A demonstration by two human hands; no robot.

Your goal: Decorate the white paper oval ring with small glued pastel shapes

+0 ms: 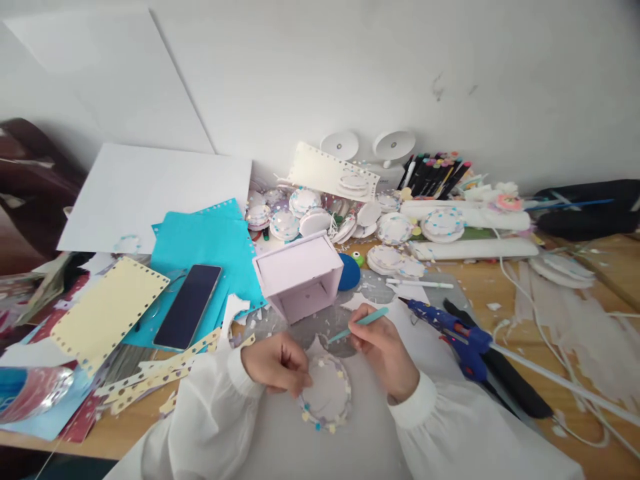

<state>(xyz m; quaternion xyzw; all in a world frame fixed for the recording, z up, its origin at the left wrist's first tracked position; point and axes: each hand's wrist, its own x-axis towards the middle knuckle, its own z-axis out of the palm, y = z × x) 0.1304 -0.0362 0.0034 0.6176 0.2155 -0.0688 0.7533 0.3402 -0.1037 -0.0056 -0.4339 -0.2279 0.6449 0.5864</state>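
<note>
A round white disc (327, 392), its rim ringed with small yellow, blue and pale cut-paper pieces, sits in front of me. My left hand (277, 363) is closed at the disc's left edge, with thumb and fingertips pinched on the rim. In my right hand (383, 347) is a slim teal pen-like tool (367, 319), held like a pencil. Its thin tip points down and left, just above the disc's far edge. A white paper point sticks up at that far edge. Beyond my hands stands an open lilac box (300, 273) on its side.
To the right lies a blue glue gun (455, 333) with its cord. On the left are a phone (187, 307), turquoise sheets (200, 237) and cream punched paper (110, 313). Several decorated discs (395, 229) and a bunch of markers (435, 175) line the back.
</note>
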